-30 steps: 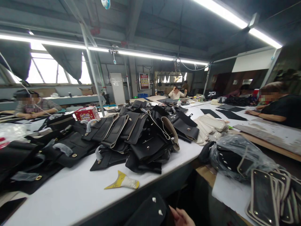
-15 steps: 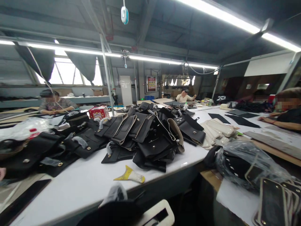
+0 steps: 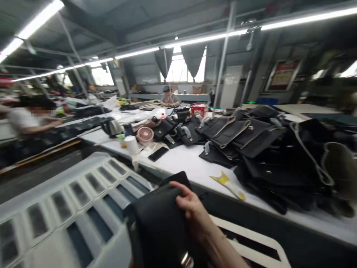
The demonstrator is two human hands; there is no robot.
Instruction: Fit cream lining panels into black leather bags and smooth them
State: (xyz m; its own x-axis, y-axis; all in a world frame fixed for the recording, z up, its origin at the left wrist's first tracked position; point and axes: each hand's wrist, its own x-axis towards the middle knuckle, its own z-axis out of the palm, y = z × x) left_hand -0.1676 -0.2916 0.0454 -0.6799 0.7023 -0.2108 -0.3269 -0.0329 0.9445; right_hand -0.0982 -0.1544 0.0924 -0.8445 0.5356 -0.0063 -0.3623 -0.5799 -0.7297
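1. Our right hand (image 3: pixel 196 217) is clamped on the upper edge of a smooth black leather-like bag (image 3: pixel 160 223); our left hand's grip we cannot tell.
2. We have the bag in front of us, before the glossy white flat tabletop (image 3: pixel 186 160), its shiny metal clasp (image 3: pixel 186 258) low down.
3. Beyond it we see a yellow-and-white fishtail-shaped piece (image 3: pixel 227 184) near heaped, folded black bags (image 3: pixel 267 171) with pale edges.
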